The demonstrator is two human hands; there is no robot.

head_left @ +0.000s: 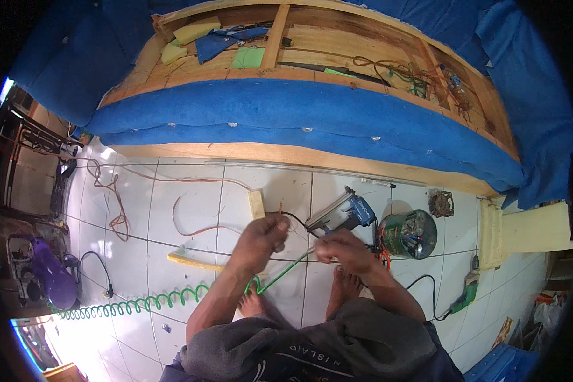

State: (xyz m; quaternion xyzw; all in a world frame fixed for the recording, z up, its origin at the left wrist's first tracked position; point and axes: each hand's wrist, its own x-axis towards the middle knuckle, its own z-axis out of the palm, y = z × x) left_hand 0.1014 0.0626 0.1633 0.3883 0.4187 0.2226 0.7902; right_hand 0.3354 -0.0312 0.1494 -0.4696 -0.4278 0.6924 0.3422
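My left hand (265, 238) is closed over the middle of the tiled floor, its fingers curled together. Facing it, my right hand (342, 249) is closed too, with a small gap between the two. What either set of fingers grips, if anything, is too small or hidden to tell. A black cord (294, 218) curves from beside my left hand toward the right one; I cannot tell whether it is held or lies beyond. Past my right hand rests a blue and silver staple gun (356, 213). A green coiled air hose (148, 304) stretches below my hands.
Ahead stands a blue upholstered sofa (254, 105) with its wooden frame exposed and scraps inside. A green bucket (409, 234) holds small items. A green power tool (470, 290) and a foam piece (535, 229) lie right. A cream power strip (256, 205) and foam strip (194, 261) lie nearby.
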